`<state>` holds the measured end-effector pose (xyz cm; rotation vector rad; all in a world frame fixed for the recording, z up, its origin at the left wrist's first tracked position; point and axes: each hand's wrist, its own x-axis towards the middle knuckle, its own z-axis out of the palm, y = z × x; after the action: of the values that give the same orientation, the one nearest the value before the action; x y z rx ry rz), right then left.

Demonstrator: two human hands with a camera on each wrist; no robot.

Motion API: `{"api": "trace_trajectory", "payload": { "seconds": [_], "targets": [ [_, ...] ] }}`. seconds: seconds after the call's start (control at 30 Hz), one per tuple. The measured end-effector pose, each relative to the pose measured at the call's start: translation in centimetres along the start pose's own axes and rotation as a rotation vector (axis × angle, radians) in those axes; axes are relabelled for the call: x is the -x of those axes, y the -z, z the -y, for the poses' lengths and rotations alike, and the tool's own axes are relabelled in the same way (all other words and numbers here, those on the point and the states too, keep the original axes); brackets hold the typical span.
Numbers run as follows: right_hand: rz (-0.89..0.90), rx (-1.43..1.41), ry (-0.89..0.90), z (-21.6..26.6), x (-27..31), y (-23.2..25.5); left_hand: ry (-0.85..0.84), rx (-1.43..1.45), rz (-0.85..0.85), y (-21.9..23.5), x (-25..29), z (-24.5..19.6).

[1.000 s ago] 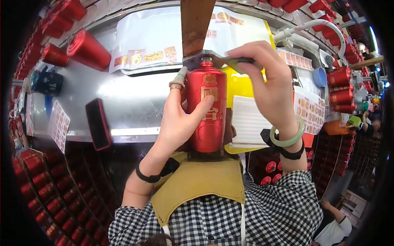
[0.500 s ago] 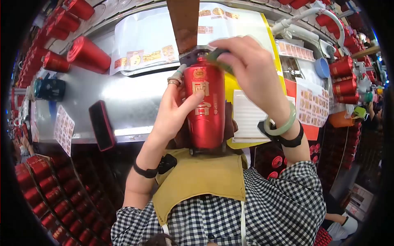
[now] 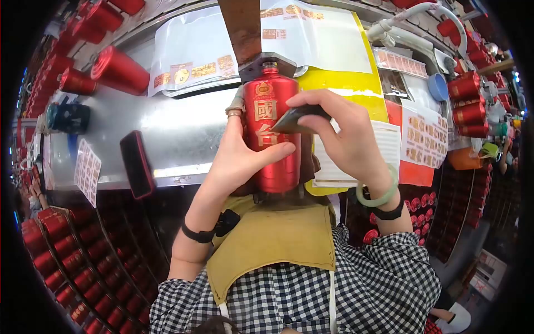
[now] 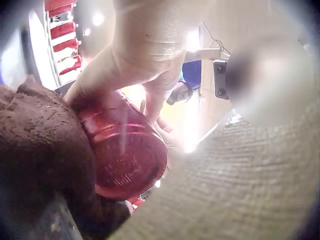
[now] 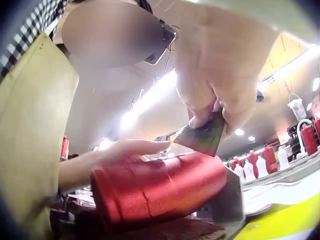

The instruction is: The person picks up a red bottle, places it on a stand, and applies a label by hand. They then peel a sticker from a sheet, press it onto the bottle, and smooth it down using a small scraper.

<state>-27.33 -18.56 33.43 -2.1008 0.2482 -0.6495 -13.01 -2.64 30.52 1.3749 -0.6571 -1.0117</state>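
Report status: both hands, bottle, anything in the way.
Left hand gripping red bottle. Right hand pinching dark flat tool. Neck at dark bracket. Tool overlapping bottle's front, head view.

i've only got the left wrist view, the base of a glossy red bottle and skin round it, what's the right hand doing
Observer: The right hand pinches a thin, dark, flat blade-like piece close over the bottle; whether it touches, I can't tell.
Operator: ok what's on the bottle's front
Observer: Large gold characters run down it.
Operator: and past the far end, anything by the neck
Observer: Yes, a dark, angular plate stands at the neck.
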Motion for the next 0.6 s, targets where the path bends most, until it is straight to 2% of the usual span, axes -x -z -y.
{"api": "trace_trajectory", "payload": {
  "seconds": [0.03, 0.1, 0.13, 0.17, 0.23, 0.27, 0.33, 0.37, 0.43, 0.5, 0.57, 0.6],
  "targets": [
    [0.001, 0.0, 0.002, -0.4, -0.1, -0.2, 0.019, 0.043, 0.062, 0.4, 0.2, 0.3],
    [-0.25, 0.206, 0.115, -1.2, -0.6, -0.2, -0.015, 0.096, 0.058, 0.4, 0.6, -0.1],
    [-0.308, 0.31, 0.12, -1.4, -0.7, 0.2, -0.051, 0.147, 0.054, 0.4, 0.8, -0.3],
    [-0.305, 0.307, 0.125, -1.5, -0.6, 0.3, -0.053, 0.147, 0.047, 0.5, 0.9, -0.4],
    [-0.247, 0.282, 0.38, -1.9, 0.1, 0.2, -0.043, 0.221, 0.04, 0.9, 1.3, -0.4],
    [-0.151, 0.352, 0.494, -2.1, 1.0, 0.0, -0.044, 0.221, 0.038, 1.0, 1.4, -0.4],
    [-0.026, 0.293, 0.58, -2.0, 3.0, -1.0, -0.022, 0.175, 0.03, 1.3, 1.5, -0.4],
    [-0.024, 0.295, 0.582, -1.5, 3.6, -1.0, -0.013, 0.153, 0.024, 1.4, 1.5, -0.4],
    [0.126, 0.165, 0.625, -0.6, 4.3, -0.7, -0.013, 0.146, 0.004, 1.3, 1.5, -0.2],
    [0.111, 0.136, 0.57, 0.1, 3.5, -0.2, -0.039, 0.162, 0.031, 1.0, 1.4, -0.3],
    [0.019, 0.138, 0.318, -0.1, 2.0, 0.1, -0.039, 0.193, 0.023, 1.0, 1.3, 0.0],
    [-0.064, 0.184, 0.293, -0.7, 1.2, -0.4, -0.039, 0.225, 0.011, 0.9, 1.2, 0.1]
  ]
}}
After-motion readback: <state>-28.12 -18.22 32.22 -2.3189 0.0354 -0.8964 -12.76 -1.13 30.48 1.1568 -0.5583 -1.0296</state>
